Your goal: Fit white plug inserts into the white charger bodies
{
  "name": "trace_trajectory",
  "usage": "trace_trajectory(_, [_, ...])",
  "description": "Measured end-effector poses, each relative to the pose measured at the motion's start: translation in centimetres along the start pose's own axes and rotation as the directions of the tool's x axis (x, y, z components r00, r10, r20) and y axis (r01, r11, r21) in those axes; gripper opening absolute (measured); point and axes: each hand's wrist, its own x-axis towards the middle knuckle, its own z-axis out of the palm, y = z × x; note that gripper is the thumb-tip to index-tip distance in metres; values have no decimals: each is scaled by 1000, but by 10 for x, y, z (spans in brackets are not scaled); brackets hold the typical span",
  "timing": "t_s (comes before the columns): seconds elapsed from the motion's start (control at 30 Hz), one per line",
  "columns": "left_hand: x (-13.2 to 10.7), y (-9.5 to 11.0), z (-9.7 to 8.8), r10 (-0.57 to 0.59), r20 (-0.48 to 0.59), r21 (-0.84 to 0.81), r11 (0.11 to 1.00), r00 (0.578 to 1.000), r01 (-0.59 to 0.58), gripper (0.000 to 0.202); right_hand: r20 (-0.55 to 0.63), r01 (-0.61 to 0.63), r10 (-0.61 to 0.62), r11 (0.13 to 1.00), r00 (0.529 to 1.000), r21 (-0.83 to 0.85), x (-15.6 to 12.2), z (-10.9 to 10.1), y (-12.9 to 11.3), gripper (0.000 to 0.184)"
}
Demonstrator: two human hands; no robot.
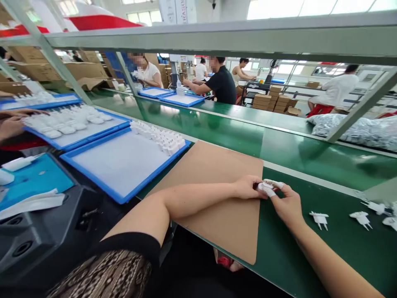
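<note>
Both my hands meet over the right edge of a brown cardboard sheet [223, 174]. My left hand [248, 187] is closed on a small white plastic part [263, 188], whose exact form is partly hidden by fingers. From the other side my right hand [287, 203] pinches the same part, with white covers on its thumb and a fingertip. To the right of that hand, a white two-pin plug piece [319, 219] lies on the green bench, and another plug piece [360, 219] lies further right.
Left of the cardboard stands a blue-rimmed tray [124, 198] with rows of white plug parts [164, 138] along its far side. Beyond it is a fuller tray [102, 136], near a co-worker's hands [12, 124]. A shelf beam [217, 39] crosses above; bagged parts [356, 130] lie far right.
</note>
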Motion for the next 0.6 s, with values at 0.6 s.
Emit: trace_trajectory(0.6, [-28,1,4,-14,-68,15,1000,998,15,55,53,-130,122,974,991,187,-24,2,-20,33])
